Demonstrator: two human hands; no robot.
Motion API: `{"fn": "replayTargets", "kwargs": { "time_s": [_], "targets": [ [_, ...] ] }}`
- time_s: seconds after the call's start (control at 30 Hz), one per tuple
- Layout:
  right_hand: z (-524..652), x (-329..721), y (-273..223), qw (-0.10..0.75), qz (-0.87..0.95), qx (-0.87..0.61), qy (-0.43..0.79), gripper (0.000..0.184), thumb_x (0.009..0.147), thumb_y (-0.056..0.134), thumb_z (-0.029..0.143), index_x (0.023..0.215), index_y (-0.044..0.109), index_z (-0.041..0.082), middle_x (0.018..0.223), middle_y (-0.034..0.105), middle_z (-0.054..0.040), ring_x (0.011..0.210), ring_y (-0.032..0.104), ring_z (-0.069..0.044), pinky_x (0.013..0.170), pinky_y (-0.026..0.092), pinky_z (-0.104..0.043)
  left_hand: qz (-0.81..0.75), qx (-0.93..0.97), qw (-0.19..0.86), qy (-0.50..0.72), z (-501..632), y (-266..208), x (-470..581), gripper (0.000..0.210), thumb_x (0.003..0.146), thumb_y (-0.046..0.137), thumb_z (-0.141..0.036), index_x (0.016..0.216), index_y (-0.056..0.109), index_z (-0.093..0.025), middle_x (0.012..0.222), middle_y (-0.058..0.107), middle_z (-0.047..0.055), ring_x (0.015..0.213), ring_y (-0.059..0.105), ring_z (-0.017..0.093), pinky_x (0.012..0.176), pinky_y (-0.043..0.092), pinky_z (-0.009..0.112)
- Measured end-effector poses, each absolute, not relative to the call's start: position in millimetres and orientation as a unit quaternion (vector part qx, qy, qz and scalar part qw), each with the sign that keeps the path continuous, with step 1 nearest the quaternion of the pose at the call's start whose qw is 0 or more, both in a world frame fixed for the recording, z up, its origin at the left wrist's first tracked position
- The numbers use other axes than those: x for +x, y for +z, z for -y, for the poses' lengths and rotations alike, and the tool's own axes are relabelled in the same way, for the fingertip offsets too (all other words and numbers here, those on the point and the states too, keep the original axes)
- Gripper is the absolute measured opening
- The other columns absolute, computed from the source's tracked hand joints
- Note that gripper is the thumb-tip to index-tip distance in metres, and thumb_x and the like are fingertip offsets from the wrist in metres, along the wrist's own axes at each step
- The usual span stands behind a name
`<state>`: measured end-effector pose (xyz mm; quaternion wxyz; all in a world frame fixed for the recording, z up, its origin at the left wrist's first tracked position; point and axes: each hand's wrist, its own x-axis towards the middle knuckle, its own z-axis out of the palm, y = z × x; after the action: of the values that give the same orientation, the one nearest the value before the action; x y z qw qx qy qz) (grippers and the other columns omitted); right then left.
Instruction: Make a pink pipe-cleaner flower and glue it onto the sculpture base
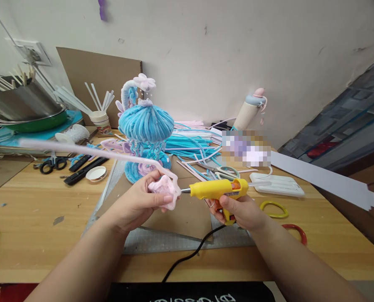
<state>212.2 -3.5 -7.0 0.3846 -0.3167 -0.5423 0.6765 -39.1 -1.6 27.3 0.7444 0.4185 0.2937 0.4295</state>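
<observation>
Fingers of my left hand (139, 201) are closed around a pale pink pipe-cleaner piece (164, 191), shaped like a small flower or star. A long straight pink stem (89, 150) runs from it up to the left. In my right hand (243, 209) is a yellow glue gun (218, 188), gripped by its handle, with a clear glue stick (259, 183) sticking out at the back. Its metal nozzle points left and meets the right edge of the pink piece. Behind my hands stands a blue pipe-cleaner jellyfish-like figure (145, 123) with a pink flower on top.
A cardboard sheet (180, 218) lies on a cutting mat (142, 245). Blue pipe cleaners (189, 146), scissors (221, 171), black-handled scissors (53, 163) and a box cutter (86, 171) lie around. A black cord (189, 256) crosses the front. A bottle (248, 111) stands at the back.
</observation>
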Motion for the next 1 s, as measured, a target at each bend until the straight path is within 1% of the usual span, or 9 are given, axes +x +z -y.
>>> {"fn": "replayTargets", "kwargs": {
  "time_s": [0.13,0.23,0.33,0.43,0.53,0.6,0.67,0.77,1.0],
  "targets": [
    [5,213,-7,0.397,0.579,-0.318,0.637,0.047,0.077,0.068,0.062,0.077,0.064,0.016,0.074,0.055,-0.0019,0.048,0.045,-0.007,0.041,0.037,-0.023,-0.304,0.422,0.730,0.444,-4,23,-37,0.019,0.070,0.081,-0.021,0.081,0.068,-0.013,0.073,0.063,0.003,0.065,0.056,0.008,0.059,0.047,0.015],
    [6,213,-3,0.400,0.638,-0.335,0.566,0.042,0.081,0.065,0.059,0.085,0.064,0.018,0.078,0.058,-0.0029,0.053,0.048,-0.010,0.046,0.040,-0.025,-0.311,0.431,0.714,0.456,-5,22,-35,0.015,0.072,0.079,-0.022,0.076,0.068,-0.012,0.073,0.063,0.003,0.067,0.057,0.009,0.059,0.047,0.015],
    [6,211,4,0.412,0.709,-0.323,0.473,0.037,0.085,0.062,0.056,0.083,0.062,0.019,0.078,0.058,-0.0032,0.066,0.054,-0.015,0.059,0.043,-0.030,-0.323,0.430,0.705,0.462,-4,23,-33,0.021,0.073,0.079,-0.028,0.077,0.066,-0.013,0.073,0.064,0.004,0.066,0.060,0.011,0.052,0.045,0.016],
    [6,208,8,0.435,0.746,-0.294,0.409,0.041,0.082,0.063,0.060,0.074,0.059,0.020,0.074,0.056,-0.0016,0.070,0.053,-0.017,0.063,0.041,-0.031,-0.342,0.427,0.702,0.456,-1,26,-31,0.028,0.074,0.077,-0.037,0.083,0.062,-0.015,0.064,0.060,0.000,0.054,0.059,0.011,0.039,0.038,0.015],
    [6,206,8,0.456,0.746,-0.274,0.400,0.049,0.078,0.062,0.068,0.069,0.055,0.020,0.067,0.051,0.0009,0.064,0.049,-0.016,0.059,0.037,-0.030,-0.363,0.436,0.672,0.477,2,28,-28,0.030,0.075,0.076,-0.037,0.081,0.055,-0.018,0.059,0.055,-0.004,0.041,0.046,0.006,0.033,0.027,0.014],
    [7,205,8,0.450,0.741,-0.285,0.408,0.052,0.078,0.057,0.071,0.066,0.053,0.020,0.066,0.049,0.0010,0.062,0.046,-0.016,0.058,0.035,-0.030,-0.375,0.442,0.648,0.494,4,28,-27,0.030,0.076,0.075,-0.038,0.081,0.051,-0.019,0.058,0.053,-0.005,0.038,0.039,0.004,0.033,0.023,0.014],
    [8,205,9,0.433,0.741,-0.308,0.411,0.054,0.080,0.053,0.072,0.065,0.052,0.021,0.066,0.048,0.0001,0.063,0.047,-0.017,0.060,0.035,-0.031,-0.391,0.439,0.634,0.503,4,27,-26,0.030,0.077,0.073,-0.038,0.088,0.051,-0.020,0.058,0.052,-0.006,0.039,0.035,0.004,0.035,0.022,0.014],
    [10,206,10,0.418,0.741,-0.332,0.407,0.054,0.081,0.050,0.073,0.064,0.052,0.022,0.066,0.048,-0.0009,0.063,0.046,-0.018,0.060,0.035,-0.033,-0.424,0.416,0.618,0.514,5,25,-27,0.037,0.074,0.075,-0.037,0.100,0.052,-0.022,0.064,0.053,-0.006,0.043,0.035,0.005,0.038,0.021,0.015],
    [9,210,1,0.421,0.726,-0.337,0.427,0.055,0.080,0.052,0.074,0.069,0.058,0.019,0.067,0.050,-0.0012,0.057,0.045,-0.015,0.054,0.035,-0.030,-0.460,0.420,0.591,0.513,5,24,-29,0.043,0.072,0.076,-0.041,0.104,0.054,-0.022,0.071,0.055,-0.003,0.049,0.038,0.006,0.042,0.023,0.018]
  ]
}}
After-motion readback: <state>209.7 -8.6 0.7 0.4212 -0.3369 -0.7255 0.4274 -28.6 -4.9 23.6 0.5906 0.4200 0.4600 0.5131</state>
